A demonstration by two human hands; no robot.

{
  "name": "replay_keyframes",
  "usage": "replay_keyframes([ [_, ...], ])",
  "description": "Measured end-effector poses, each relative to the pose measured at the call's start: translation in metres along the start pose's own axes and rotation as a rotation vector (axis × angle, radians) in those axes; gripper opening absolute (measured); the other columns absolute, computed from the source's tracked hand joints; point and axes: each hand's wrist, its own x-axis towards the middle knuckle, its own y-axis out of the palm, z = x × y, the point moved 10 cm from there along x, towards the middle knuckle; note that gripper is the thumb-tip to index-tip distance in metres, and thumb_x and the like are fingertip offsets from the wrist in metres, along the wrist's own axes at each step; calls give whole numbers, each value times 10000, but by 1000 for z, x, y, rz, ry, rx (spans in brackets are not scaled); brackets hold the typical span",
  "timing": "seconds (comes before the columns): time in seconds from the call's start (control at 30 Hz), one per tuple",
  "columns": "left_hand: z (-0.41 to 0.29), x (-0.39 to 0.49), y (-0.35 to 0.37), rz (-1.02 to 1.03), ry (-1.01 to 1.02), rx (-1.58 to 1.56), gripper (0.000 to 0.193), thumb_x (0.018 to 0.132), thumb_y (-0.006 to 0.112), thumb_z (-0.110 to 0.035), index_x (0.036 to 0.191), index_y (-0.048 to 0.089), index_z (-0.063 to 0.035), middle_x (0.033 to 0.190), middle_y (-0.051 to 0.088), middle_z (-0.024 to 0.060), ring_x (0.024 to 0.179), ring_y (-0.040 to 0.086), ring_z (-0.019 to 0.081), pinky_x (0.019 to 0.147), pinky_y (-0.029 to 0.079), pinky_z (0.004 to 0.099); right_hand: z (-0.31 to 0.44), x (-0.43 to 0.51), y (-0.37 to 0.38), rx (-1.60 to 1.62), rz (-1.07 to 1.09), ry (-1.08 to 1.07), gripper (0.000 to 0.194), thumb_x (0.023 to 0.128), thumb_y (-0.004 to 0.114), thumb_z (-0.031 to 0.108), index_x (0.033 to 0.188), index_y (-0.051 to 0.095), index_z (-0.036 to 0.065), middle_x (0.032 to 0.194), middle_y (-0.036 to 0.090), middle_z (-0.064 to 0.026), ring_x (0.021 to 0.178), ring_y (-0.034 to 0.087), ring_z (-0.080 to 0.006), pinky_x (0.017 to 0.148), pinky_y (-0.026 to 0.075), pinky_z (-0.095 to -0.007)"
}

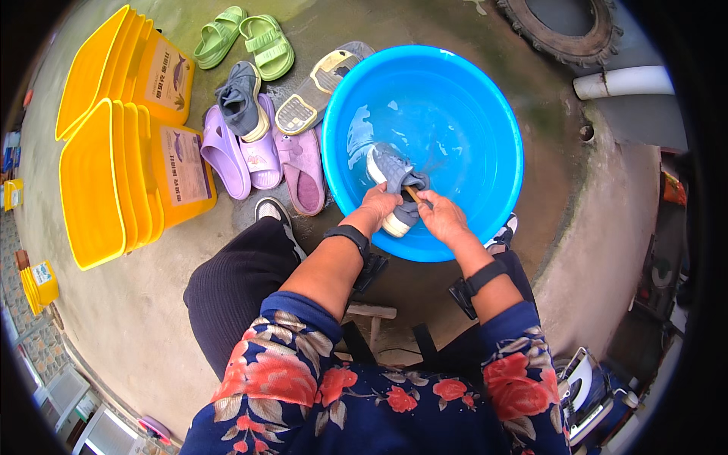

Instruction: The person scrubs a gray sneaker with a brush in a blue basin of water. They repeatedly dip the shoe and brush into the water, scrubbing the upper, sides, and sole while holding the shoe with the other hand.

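Note:
A blue plastic basin of water stands on the floor before me. Inside it is a grey sneaker with a white sole, its toe pointing away from me. My left hand grips the sneaker by its left side, near the ankle opening. In my right hand is a thin wooden handle that reaches into the opening. Its far end is hidden in the shoe, so I cannot tell what tool it is.
Left of the basin lie another grey sneaker, purple slides, a pink slipper, an upturned grey shoe and green sandals. Beyond them stand stacked yellow buckets. A tyre and white pipe are at far right.

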Motion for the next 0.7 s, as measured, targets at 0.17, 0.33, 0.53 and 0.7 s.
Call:
replay_keyframes([
  [0.17,1,-2,4,52,-45,-173,485,707,559,-22,1179,455,-68,1032,562,97,892,552,206,792,429,302,12,-5,-15,100,-121,-128,321,795,486,287,1080,551,154,1002,588,-129,939,549,-304,771,436,-349],
  [0.33,-11,-14,9,112,28,-219,412,710,550,-10,1116,503,-62,995,569,82,896,545,192,799,422,303,-1,-24,-11,161,40,-132,318,795,482,269,1079,551,144,983,594,-137,925,552,-312,775,434,-357],
  [0.53,-8,-10,6,101,-11,-221,371,721,544,-28,1089,523,-66,965,576,76,871,554,189,787,427,308,5,-2,-8,60,-134,-123,323,795,478,258,1089,542,139,969,589,-163,917,554,-313,781,429,-356],
  [0.7,-1,-4,10,105,6,-113,381,722,536,-11,1099,515,-62,978,573,78,875,552,188,784,427,302,1,-8,4,99,51,-107,324,795,478,237,1085,541,106,963,591,-160,884,564,-306,764,432,-354],
])
